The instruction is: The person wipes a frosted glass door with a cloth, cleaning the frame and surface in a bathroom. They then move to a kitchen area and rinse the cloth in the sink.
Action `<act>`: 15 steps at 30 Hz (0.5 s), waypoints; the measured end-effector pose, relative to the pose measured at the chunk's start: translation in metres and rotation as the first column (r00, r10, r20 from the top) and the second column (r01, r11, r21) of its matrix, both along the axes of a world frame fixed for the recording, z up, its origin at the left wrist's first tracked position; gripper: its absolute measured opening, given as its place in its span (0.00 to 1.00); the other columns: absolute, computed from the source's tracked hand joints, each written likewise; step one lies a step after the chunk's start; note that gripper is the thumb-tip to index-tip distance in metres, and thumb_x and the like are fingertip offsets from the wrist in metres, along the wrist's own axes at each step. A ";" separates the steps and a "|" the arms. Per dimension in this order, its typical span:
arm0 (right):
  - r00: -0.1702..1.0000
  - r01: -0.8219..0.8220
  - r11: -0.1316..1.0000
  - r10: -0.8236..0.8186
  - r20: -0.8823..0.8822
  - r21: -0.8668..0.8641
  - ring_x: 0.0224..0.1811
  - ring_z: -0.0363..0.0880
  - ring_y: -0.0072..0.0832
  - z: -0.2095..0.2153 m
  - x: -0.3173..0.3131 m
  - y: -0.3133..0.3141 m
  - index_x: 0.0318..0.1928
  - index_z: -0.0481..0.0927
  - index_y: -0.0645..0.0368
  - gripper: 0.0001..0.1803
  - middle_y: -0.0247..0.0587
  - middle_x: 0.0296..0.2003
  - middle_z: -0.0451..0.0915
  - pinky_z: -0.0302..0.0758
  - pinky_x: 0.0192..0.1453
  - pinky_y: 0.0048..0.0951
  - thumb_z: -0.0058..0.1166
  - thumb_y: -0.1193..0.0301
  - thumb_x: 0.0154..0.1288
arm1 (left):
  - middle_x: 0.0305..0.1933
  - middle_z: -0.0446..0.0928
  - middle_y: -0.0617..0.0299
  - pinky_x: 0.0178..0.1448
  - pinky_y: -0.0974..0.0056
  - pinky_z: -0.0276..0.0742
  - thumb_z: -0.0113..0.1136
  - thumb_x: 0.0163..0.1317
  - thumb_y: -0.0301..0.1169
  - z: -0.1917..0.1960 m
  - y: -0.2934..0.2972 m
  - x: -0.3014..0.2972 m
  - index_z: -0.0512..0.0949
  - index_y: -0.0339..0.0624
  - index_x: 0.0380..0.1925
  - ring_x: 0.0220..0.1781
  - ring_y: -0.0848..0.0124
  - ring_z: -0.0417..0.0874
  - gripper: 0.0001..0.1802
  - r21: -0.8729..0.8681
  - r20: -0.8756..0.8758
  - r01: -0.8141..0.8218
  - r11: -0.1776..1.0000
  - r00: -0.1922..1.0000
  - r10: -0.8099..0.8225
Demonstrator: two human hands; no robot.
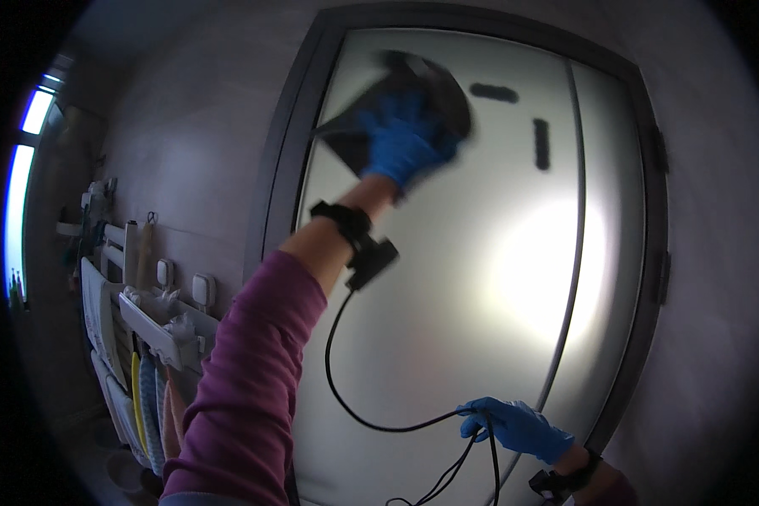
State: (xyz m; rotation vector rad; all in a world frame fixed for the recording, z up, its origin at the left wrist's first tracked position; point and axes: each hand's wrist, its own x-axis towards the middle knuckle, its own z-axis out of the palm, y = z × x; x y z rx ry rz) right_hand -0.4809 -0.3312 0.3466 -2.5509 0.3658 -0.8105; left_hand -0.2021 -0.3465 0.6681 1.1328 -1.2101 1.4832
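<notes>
1 dk cloth (pixel 444 97) at 12 o'clock, on frosted-glass door (pixel 430 287); L hand (pixel 405 139) flat on it, fingers spread. R hand (pixel 514 427), 5 o'clock, gripping blk cable (pixel 375 426). 2 dk strips (pixel 493 93), 1–2 o'clock. 1 wht caddy (pixel 146 327), 8 o'clock, w/ plastic bags (pixel 179 326).

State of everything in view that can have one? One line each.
Left blue-gloved hand: fingers spread, motion-blurred
Dark, cloth-like sheet: under that hand, edges blurred
Right blue-gloved hand: fingers curled on thin black cable
Cable: slack, hanging in curves
Frosted-glass, dark-framed door: looks shut, glowing brightly at right
White, rectangular wall bin: crumpled translucent plastic inside
Peach fabric cloth: hanging
Tall, narrow windowpane: brightly lit
</notes>
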 end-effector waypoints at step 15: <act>0.998 0.051 0.997 -0.049 -0.049 0.053 0.43 0.85 0.34 0.004 -0.005 -0.008 0.60 0.70 0.59 0.16 0.43 0.40 0.83 0.83 0.50 0.33 0.44 0.75 0.73 | 0.69 0.63 0.51 0.74 0.39 0.47 0.42 0.66 0.58 0.031 -0.014 0.058 0.69 0.65 0.62 0.72 0.45 0.57 0.28 -0.255 0.549 0.083 0.963 0.832 0.074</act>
